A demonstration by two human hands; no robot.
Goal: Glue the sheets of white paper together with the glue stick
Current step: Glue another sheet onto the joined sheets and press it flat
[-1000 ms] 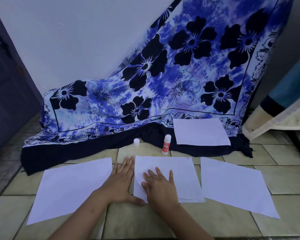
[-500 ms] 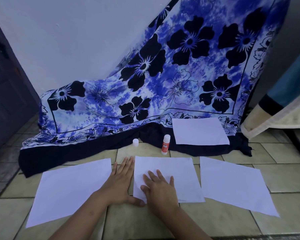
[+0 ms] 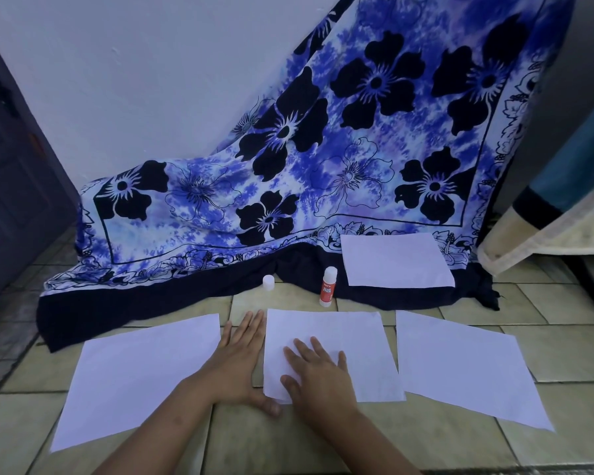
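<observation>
Flat-fingered, the right hand point(image 3: 318, 382) presses the middle sheets point(image 3: 357, 341); left hand point(image 3: 237, 365) lies flat at their nine o'clock, glue stick point(image 3: 327, 286) at twelve

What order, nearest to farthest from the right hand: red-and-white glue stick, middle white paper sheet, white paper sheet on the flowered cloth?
1. Middle white paper sheet, under right hand.
2. Red-and-white glue stick, ahead.
3. White paper sheet on cloth, ahead-right.
</observation>
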